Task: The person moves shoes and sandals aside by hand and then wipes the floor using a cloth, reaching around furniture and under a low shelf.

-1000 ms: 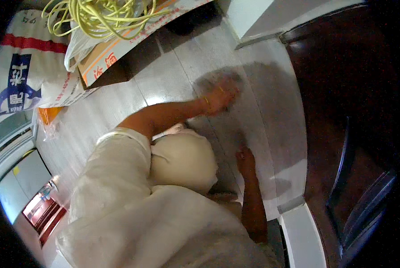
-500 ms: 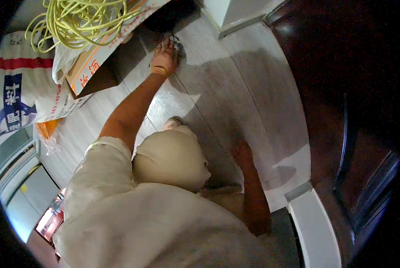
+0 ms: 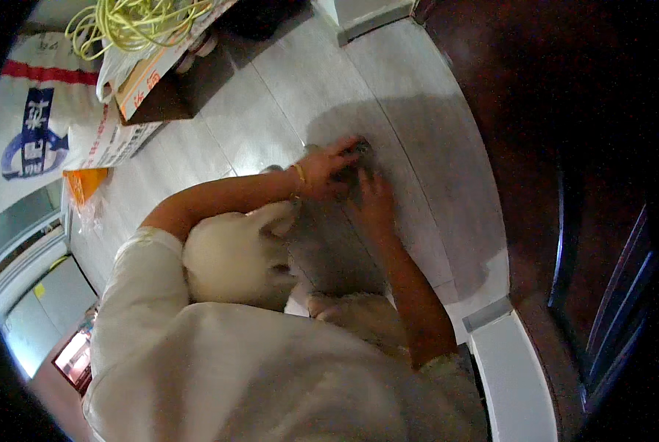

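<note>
A small dark object [image 3: 361, 146], too blurred to name, is at the fingers of my left hand [image 3: 323, 174], low over the grey plank floor [image 3: 270, 110]. My left hand is closed around its near side, a yellow band on the wrist. Close by on the right, my right hand [image 3: 374, 197] has its fingers stretched toward the same object. Motion blur hides whether the right fingertips touch it. My bent knee in light trousers [image 3: 234, 258] is below my left forearm.
To the left lie a large printed white sack [image 3: 42, 125], an open cardboard box [image 3: 153, 96] topped with a yellow cable coil [image 3: 138, 26], and an orange item in clear plastic [image 3: 86, 186]. A dark wooden door [image 3: 536, 221] and a white door frame [image 3: 517, 368] are on the right.
My left hand has drawn back from the floor beside the box, bringing the dark object nearer and to the right. My right hand has moved forward and up to meet it.
</note>
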`<state>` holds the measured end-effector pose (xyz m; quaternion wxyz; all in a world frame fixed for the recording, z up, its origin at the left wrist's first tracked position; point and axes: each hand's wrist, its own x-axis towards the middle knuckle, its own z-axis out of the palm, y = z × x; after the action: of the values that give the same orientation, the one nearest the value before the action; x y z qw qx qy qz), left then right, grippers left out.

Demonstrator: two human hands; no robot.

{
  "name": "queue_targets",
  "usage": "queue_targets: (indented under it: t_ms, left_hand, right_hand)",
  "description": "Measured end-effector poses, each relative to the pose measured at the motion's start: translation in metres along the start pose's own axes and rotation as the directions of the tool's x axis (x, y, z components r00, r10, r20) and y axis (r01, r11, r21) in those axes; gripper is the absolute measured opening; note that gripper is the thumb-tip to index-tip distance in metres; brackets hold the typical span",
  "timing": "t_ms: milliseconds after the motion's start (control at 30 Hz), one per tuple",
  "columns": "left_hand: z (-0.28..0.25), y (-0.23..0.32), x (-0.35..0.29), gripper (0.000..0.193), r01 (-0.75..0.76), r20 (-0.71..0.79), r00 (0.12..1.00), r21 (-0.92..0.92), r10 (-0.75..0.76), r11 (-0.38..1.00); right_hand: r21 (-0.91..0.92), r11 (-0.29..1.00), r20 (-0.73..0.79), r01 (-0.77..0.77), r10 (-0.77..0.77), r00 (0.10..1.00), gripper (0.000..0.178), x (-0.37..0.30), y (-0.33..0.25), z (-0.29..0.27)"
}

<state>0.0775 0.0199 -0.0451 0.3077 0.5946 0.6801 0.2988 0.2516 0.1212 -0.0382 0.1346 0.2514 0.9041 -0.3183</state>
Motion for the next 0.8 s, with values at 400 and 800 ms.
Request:
queue_targets:
  t_ms: [400, 800]
  left_hand:
    - [-0.063, 0.051, -0.268, 0.046, 0.893, -0.390, 0.418, 0.010, -0.820, 0.450]
    - [-0.035, 0.167, -0.550, 0.055, 0.955, -0.320, -0.259, -0.225, -0.911, -0.193]
  right_hand:
    - [-0.002, 0.985, -0.111, 0.175, -0.174, 0.978, 0.049, 0.054, 0.003, 0.062]
    - [-0.330, 0.944, 0.002, 0.018, -0.018, 1.000, 0.047, 0.065, 0.029, 0.023]
